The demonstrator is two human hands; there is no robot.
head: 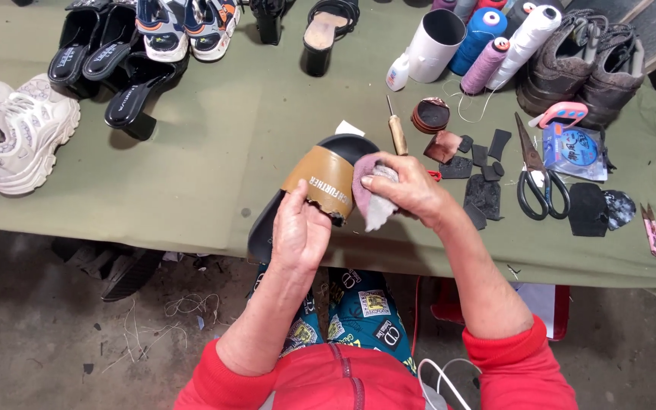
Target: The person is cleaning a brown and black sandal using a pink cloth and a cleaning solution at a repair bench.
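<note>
my left hand (300, 231) grips the black slide sandal (267, 228) at its tan strap (320, 181), fingers closed around the strap's near edge, sole tilted toward 12 o'clock over the table edge. my right hand (404, 186) is closed on a pinkish cloth (370, 199), pressing it against the strap's 3 o'clock side. judgement: wiping works best with the strap held taut and short strokes along its length, cloth bunched firm. the awl (397, 130) lies just beyond at 12 o'clock; scissors (537, 178) and black leather scraps (484, 190) sit at 3 o'clock on the green table cover (214, 152). thread cones (487, 45) stand at 1 o'clock.
</note>
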